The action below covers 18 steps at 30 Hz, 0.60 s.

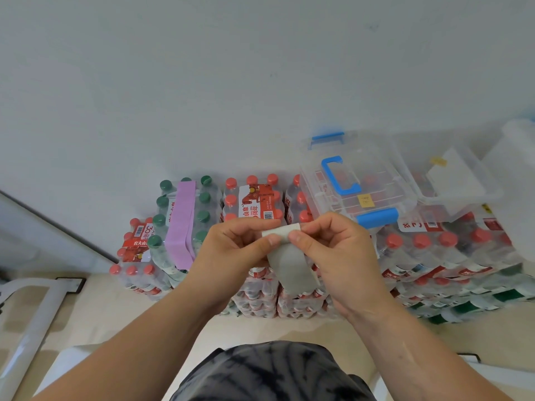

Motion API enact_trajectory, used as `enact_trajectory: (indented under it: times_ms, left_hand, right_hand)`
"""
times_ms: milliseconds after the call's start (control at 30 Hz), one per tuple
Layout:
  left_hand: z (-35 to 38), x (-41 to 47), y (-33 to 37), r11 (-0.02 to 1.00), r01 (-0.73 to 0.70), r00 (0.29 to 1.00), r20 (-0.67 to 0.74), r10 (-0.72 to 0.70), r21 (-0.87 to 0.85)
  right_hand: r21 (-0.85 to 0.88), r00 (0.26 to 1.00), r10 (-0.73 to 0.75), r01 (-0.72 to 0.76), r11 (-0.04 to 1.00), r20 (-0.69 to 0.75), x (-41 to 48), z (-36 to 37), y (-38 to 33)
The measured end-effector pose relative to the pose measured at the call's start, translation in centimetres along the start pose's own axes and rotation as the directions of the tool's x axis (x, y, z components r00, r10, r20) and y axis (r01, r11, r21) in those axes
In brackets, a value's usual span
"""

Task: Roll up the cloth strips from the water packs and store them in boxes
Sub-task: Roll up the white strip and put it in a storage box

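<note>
A grey cloth strip (291,264) hangs in front of the stacked water packs (254,206). Its top end is folded over, and both hands pinch it there. My left hand (231,250) holds the left side of the fold between thumb and fingers. My right hand (333,247) pinches the right side. A lilac cloth strip (181,224) lies draped over a green-capped pack at the left. A clear box with blue handle and latches (351,183) sits closed on the packs at the right.
A second clear lidded box (445,172) stands to the right of the first. Water packs are piled several layers high against a white wall. A white frame (31,311) stands on the floor at the lower left.
</note>
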<state>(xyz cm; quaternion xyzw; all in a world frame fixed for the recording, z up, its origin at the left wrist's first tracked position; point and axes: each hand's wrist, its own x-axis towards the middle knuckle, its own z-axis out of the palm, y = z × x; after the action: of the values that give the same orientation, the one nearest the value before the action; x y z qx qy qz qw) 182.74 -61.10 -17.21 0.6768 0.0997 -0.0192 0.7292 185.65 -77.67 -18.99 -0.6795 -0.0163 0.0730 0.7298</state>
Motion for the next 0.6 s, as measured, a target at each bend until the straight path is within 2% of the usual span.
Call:
enact_trajectory:
  times_ms: [267, 433, 600]
  left_hand:
    - [0.45, 0.19, 0.09, 0.999, -0.029, 1.0, -0.012, 0.029, 0.018]
    - [0.69, 0.06, 0.03, 0.999, -0.039, 0.999, 0.001, 0.039, 0.013]
    - [0.62, -0.17, -0.05, 1.0, -0.013, 1.0, -0.013, 0.013, -0.013]
  right_hand:
    - [0.137, 0.999, 0.009, -0.003, 0.991, -0.042, -0.63, 0.13, -0.08]
    - [0.022, 0.996, -0.046, 0.047, 0.999, -0.072, -0.8, 0.08, 0.44]
    - [0.052, 0.995, -0.068, 0.072, 0.996, -0.076, -0.76, -0.01, 0.53]
